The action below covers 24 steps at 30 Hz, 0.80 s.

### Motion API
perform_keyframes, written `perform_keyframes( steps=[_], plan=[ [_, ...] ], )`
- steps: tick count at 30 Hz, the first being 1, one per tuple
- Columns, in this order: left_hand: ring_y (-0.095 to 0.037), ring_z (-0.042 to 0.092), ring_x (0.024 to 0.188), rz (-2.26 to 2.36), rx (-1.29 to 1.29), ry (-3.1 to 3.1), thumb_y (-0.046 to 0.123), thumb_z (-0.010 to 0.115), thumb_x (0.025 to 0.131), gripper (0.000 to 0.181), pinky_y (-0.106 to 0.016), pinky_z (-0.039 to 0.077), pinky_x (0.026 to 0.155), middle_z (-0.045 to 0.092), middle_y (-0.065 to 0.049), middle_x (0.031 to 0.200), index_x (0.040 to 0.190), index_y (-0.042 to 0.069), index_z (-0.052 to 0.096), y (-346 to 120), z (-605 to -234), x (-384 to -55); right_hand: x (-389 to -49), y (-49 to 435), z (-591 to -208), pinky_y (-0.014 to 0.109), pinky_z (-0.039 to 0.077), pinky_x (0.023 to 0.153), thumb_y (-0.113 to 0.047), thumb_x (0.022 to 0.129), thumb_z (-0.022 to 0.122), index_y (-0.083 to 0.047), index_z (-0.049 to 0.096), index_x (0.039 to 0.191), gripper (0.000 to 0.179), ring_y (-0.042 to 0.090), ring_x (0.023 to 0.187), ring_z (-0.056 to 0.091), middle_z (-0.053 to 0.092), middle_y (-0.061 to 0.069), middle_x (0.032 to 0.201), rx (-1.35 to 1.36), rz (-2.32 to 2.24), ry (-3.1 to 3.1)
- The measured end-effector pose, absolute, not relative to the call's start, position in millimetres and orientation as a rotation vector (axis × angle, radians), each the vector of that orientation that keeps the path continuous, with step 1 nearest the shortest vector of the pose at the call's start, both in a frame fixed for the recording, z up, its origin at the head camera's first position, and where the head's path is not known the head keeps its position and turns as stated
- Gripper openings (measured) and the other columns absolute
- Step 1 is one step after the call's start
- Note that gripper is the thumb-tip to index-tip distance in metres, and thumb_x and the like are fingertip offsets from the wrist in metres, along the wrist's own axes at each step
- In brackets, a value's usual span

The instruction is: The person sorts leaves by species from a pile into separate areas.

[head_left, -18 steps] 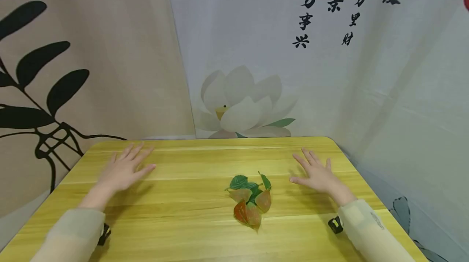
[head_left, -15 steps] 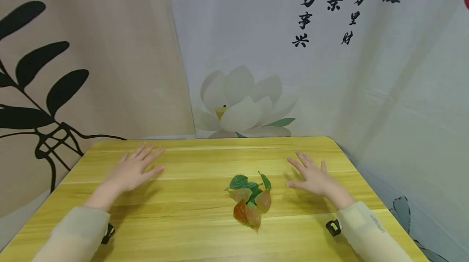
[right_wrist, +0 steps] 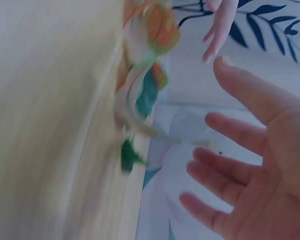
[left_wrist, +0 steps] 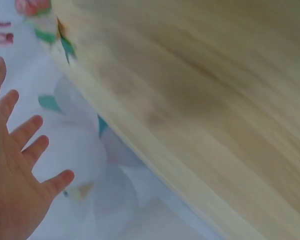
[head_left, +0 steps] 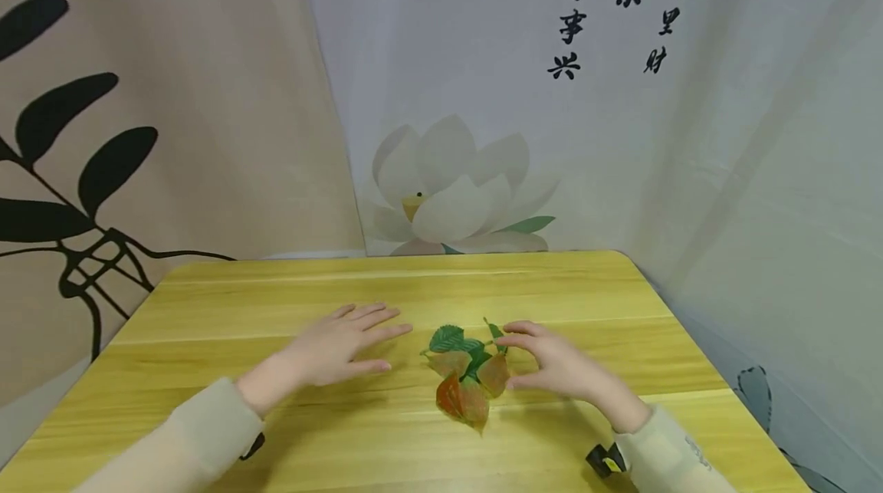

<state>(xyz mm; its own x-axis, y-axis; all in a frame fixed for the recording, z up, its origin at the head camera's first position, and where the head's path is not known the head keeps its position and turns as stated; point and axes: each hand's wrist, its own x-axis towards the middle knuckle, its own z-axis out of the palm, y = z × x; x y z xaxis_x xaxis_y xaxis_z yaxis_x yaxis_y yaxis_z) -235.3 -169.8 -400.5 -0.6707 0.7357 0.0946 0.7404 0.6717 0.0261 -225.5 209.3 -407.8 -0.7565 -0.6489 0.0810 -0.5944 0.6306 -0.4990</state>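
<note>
A small cluster of pointed orange-red and pale pieces with green leaves [head_left: 472, 393] lies on the wooden table [head_left: 331, 447]. The right wrist view shows the same cluster [right_wrist: 160, 30] blurred. My left hand [head_left: 338, 347], fingers spread, hovers to the left of it, apart from it. On the other side, my right hand [head_left: 562, 363] has its fingers loosely bent, with the fingertips at the cluster's right edge. Whether they touch it cannot be made out. Neither hand holds anything.
Behind the table hangs a pale cloth backdrop [head_left: 469, 41] printed with a lotus, dark leaves and characters. The table's far edge meets this cloth. Dark wrist devices [head_left: 607, 461] show at both cuffs.
Both hands have moved inward towards the cluster, the left to the right and the right to the left. The right fingers have bent a little. The cluster has stayed in place.
</note>
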Motion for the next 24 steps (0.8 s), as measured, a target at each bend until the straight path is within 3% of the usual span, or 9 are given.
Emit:
perform_keyframes(
  steps=[7, 13, 24],
  plan=[
    [-0.026, 0.033, 0.139, -0.249, -1.45, -2.757, 0.052, 0.054, 0.095, 0.066, -0.056, 0.031, 0.107, 0.036, -0.002, 0.153, 0.153, 0.038, 0.027, -132.5, -412.1, -231.2, -222.4, 195.5, -411.3, 0.043, 0.048, 0.093, -0.024, 0.081, 0.08, -0.009, 0.065, 0.124, 0.049, 0.022, 0.11, 0.058, 0.06, 0.002, 0.122, -1.113, -0.805, 2.664],
    [-0.025, 0.041, 0.133, -0.492, -1.596, -2.745, 0.044, 0.06, 0.095, 0.063, -0.053, 0.038, 0.103, 0.044, -0.004, 0.147, 0.151, 0.028, 0.036, -112.3, -417.1, -229.9, -226.9, 194.6, -419.0, 0.041, 0.051, 0.085, -0.024, 0.08, 0.081, -0.008, 0.066, 0.122, 0.047, 0.019, 0.097, 0.06, 0.065, 0.0, 0.11, -1.067, -0.918, 2.521],
    [-0.022, 0.041, 0.133, -0.672, -1.69, -2.772, 0.038, 0.064, 0.093, 0.055, -0.046, 0.04, 0.103, 0.042, -0.003, 0.148, 0.144, 0.024, 0.049, -88.9, -435.0, -236.3, -233.2, 200.0, -416.6, 0.039, 0.05, 0.089, -0.019, 0.078, 0.081, -0.006, 0.066, 0.124, 0.05, 0.02, 0.107, 0.059, 0.064, 0.002, 0.119, -1.005, -0.795, 2.476]
  ],
)
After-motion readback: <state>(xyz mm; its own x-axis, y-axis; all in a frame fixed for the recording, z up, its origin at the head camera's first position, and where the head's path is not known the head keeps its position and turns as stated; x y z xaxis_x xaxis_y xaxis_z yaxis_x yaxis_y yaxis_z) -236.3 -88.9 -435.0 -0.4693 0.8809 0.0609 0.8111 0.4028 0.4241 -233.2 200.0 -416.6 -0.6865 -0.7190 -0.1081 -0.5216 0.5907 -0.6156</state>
